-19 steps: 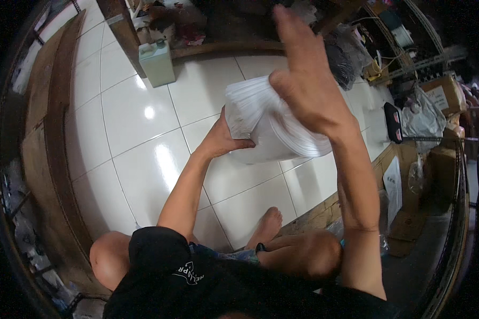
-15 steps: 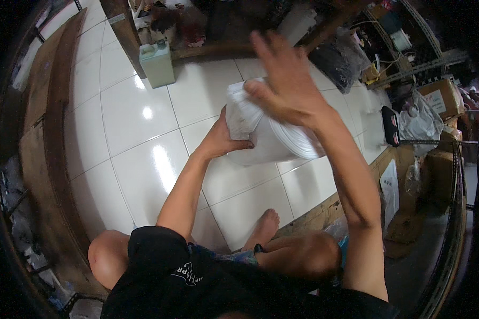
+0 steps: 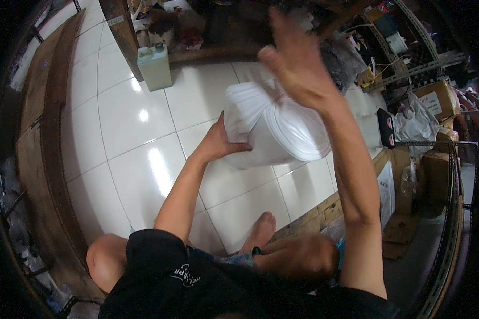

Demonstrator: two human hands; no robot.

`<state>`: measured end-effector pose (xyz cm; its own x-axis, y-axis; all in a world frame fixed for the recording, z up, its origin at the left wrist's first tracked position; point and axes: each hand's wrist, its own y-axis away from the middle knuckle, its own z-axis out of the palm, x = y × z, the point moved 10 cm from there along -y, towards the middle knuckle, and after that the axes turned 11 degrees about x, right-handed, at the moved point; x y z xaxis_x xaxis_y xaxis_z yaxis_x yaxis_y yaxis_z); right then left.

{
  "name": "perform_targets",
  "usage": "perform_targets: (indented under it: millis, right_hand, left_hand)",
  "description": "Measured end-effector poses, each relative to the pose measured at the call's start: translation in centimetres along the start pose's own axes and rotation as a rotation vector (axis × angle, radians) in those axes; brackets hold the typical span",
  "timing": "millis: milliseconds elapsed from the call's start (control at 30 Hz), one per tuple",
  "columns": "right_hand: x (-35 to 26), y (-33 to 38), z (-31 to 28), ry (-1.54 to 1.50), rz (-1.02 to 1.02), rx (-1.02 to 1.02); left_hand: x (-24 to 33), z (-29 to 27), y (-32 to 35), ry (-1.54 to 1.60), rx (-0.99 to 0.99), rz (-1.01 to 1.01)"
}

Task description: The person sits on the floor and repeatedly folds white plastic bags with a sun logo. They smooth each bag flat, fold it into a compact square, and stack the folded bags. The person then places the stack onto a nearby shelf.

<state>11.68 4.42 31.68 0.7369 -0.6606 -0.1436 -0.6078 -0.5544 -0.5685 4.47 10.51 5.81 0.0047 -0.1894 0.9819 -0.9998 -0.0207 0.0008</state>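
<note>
- White floor tiles (image 3: 138, 133) are gleaming beneath a pale jerrycan (image 3: 155, 70).
- Left hand (image 3: 216, 141), partly curled, is gripping a white bundle (image 3: 290, 135).
- Right hand (image 3: 300, 66), blurred, is hovering open, empty.

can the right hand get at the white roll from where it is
Most likely yes: the blurred right hand looks open, with nothing visible in it or between it and the white roll. The left hand holds only the left side, apparently leaving the rest reachable.

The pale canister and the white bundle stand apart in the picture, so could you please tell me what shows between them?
In the head view, only glossy white tiled floor shows between the pale canister and the white bundle.
</note>
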Motion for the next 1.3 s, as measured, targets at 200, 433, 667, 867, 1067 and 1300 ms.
perform_targets:
  millis: [200, 433, 667, 867, 1067, 1300]
  right_hand:
    - [0.0, 0.8, 4.4, 0.179, 0.016, -0.064]
    - [3.3, 0.6, 3.2, 0.107, 0.115, -0.219]
    - [8.2, 5.2, -0.6, 0.181, -0.014, 0.069]
    - [6.3, 8.7, -0.7, 0.054, 0.162, -0.172]
    - [3.5, 11.1, -1.2, 0.146, 0.026, -0.269]
    - [-1.0, 10.2, -2.6, 0.031, -0.102, -0.172]
  left_hand:
    - [0.2, 0.4, -0.1, 0.005, -0.025, -0.032]
    - [-0.5, -0.3, -0.2, -0.036, 0.042, -0.023]
    - [0.8, 0.7, -0.9, -0.007, -0.027, 0.024]
    - [0.5, 1.3, -0.6, -0.057, -0.048, 0.043]
    - [1.0, 1.7, -0.6, -0.039, -0.1, 0.033]
    - [1.1, 1.5, -0.7, 0.009, -0.057, 0.064]
